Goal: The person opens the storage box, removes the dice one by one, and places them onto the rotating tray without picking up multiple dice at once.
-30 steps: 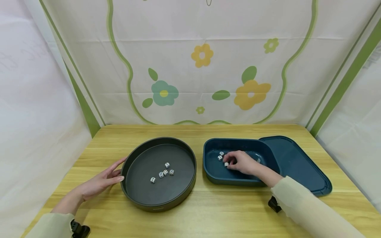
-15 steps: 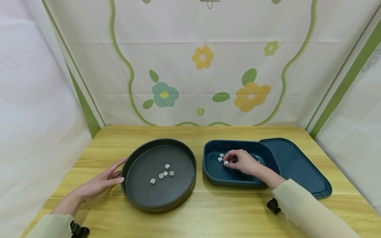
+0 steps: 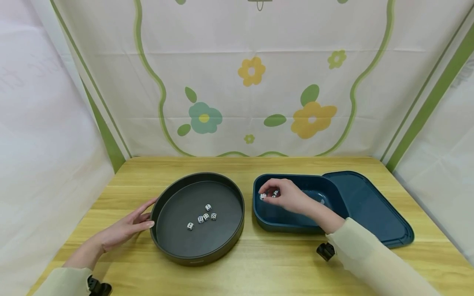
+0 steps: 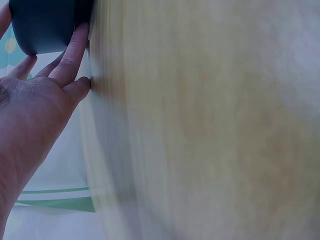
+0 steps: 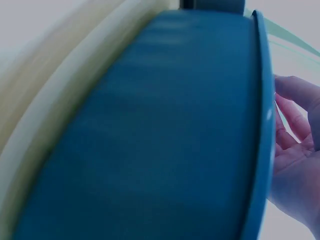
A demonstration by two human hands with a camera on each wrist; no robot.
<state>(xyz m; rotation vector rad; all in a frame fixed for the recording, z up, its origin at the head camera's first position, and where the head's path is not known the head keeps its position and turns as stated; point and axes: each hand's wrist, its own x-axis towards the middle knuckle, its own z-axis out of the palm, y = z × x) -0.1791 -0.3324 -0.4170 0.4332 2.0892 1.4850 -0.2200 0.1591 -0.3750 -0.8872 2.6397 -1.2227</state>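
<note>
My right hand [image 3: 286, 198] pinches a white die [image 3: 263, 197] between thumb and fingertips, over the left part of a dark blue rectangular container [image 3: 296, 227]. More dice [image 3: 275, 193] show partly behind its fingers. In the right wrist view the container's outer wall [image 5: 165, 125] hides those fingertips. At the left, a round dark grey pan [image 3: 198, 260] holds several white dice [image 3: 205, 216] on its floor. My left hand [image 3: 122, 230] rests against the pan's left side with extended fingers and the thumb by the rim. The left wrist view has the hand [image 4: 42, 100] touching the pan's wall [image 4: 42, 25].
A dark blue lid [image 3: 374, 205] lies flat to the right, partly behind the container. All stand on a light wooden table [image 3: 259, 267]. A white cloth [image 3: 222, 37] printed with flowers hangs behind the table's far edge, with more cloth at both sides.
My right hand has picked up a die from the container's floor and moved left with it, slightly raised. The left hand and the pan have stayed in place.
</note>
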